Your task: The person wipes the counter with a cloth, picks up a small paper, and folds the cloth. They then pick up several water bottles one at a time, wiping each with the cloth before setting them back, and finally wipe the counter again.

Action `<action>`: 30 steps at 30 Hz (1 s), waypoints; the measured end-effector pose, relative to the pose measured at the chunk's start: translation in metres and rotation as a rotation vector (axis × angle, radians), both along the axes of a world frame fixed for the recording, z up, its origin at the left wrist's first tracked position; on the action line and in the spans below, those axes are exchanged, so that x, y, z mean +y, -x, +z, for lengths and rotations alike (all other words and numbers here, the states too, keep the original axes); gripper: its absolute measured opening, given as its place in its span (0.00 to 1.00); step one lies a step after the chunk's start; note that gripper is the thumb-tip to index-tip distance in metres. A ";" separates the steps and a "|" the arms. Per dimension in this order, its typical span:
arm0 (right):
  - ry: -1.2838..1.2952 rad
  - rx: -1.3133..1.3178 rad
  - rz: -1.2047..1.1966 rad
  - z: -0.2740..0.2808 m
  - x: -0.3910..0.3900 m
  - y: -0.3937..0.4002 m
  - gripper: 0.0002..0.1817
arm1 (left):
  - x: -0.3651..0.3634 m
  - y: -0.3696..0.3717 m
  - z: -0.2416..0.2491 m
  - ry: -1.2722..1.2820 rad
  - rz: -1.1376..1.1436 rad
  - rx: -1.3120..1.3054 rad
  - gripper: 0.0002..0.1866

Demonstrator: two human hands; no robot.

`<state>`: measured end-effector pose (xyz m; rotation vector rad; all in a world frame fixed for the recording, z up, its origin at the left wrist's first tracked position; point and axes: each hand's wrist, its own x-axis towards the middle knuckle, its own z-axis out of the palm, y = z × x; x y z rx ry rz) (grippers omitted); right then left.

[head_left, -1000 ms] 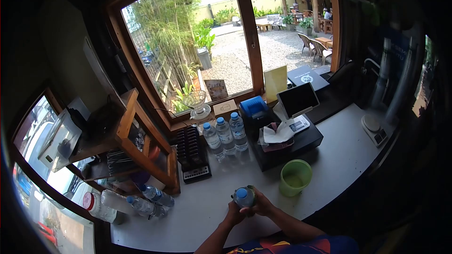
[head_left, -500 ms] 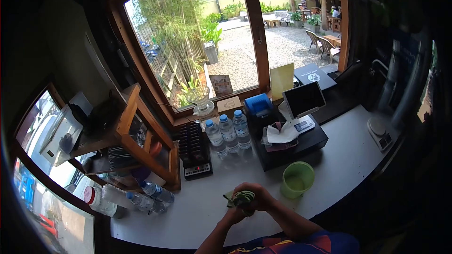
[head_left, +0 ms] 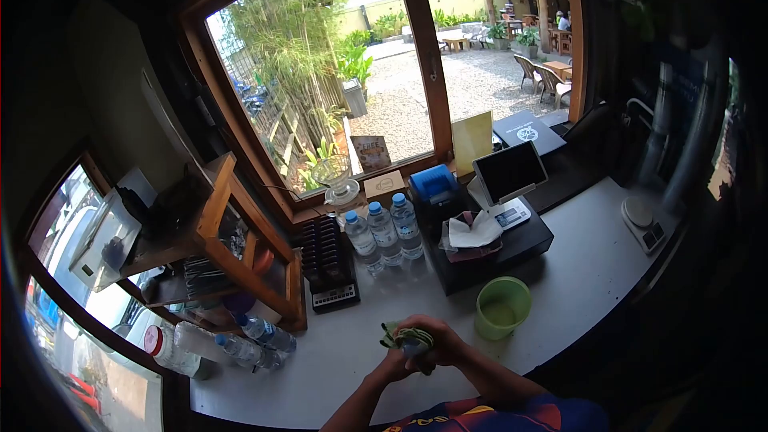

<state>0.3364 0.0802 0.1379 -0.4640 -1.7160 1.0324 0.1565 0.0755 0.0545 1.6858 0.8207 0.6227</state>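
Both hands meet over the front part of the grey-white counter. My right hand wraps over a green and dark striped cloth. Just below and left of it, my left hand closes round the same bundle. Something rounded and greyish shows between my hands, partly covered by the cloth, too unclear to name. A green plastic tub stands to the right of my hands, apart from them.
Three water bottles stand beside a black device. Right of them are a black box with tissues and a tablet. A small scale lies far right. More bottles and a wooden shelf are left.
The cloth and both hands have shifted and turned slightly, and the rounded greyish part between them shows more now. The whole view has moved a little.
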 end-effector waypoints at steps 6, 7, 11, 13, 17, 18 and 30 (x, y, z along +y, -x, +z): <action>0.014 -0.221 -0.028 0.037 0.009 0.005 0.24 | -0.002 -0.001 -0.019 -0.112 0.071 0.147 0.21; 0.067 -0.151 -0.010 0.028 0.009 0.002 0.25 | -0.001 -0.003 -0.024 -0.133 0.084 0.166 0.22; 0.391 0.058 0.180 -0.029 0.000 -0.005 0.42 | -0.007 -0.002 -0.035 -0.139 0.145 0.039 0.21; 0.403 -0.047 0.115 -0.079 -0.003 -0.002 0.51 | -0.014 0.001 -0.014 -0.142 0.099 -0.004 0.15; 0.481 0.065 0.046 -0.086 -0.018 0.003 0.50 | -0.018 0.001 -0.006 -0.152 0.105 0.105 0.12; 0.408 0.105 0.028 -0.074 -0.019 0.004 0.49 | -0.014 0.003 -0.015 -0.184 0.112 0.166 0.12; 0.061 0.128 -0.180 -0.020 -0.019 0.008 0.37 | -0.009 0.002 -0.038 -0.320 0.128 0.307 0.26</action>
